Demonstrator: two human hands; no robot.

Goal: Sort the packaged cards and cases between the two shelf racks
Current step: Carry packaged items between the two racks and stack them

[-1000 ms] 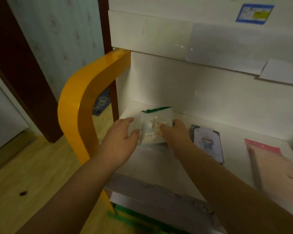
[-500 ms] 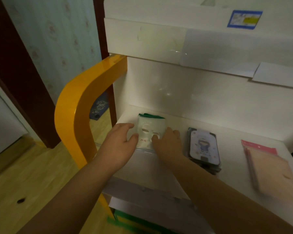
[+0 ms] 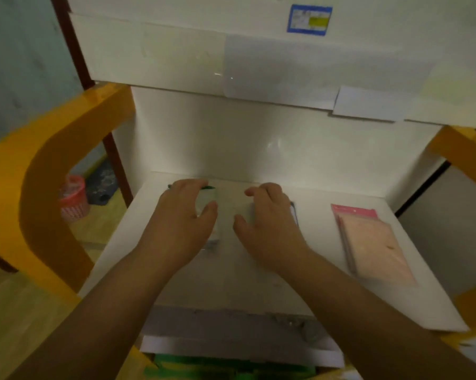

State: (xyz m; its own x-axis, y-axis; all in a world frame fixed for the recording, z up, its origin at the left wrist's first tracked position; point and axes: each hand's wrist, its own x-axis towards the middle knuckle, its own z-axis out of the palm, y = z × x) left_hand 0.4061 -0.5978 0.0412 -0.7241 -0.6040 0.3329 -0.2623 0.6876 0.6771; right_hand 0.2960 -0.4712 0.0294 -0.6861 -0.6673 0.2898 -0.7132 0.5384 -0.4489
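orange, glossy side frame (image 3: 36,204) curves down the left of the rack, a pink mesh basket (image 3: 73,198) on the floor behind it. on the white shelf (image 3: 231,283) the left hand (image 3: 182,220) lies over a clear packet with a green top strip (image 3: 208,200), fingers curled at its far edge and thumb on its near side, holding it flat. just beside, the right hand (image 3: 267,223) covers a dark-edged case (image 3: 293,212), fingers bent over it; whether it grips, i cannot tell. well apart on the right rests a pink packaged stack (image 3: 371,242). a blue-bordered label (image 3: 309,20) sits on the panel above.
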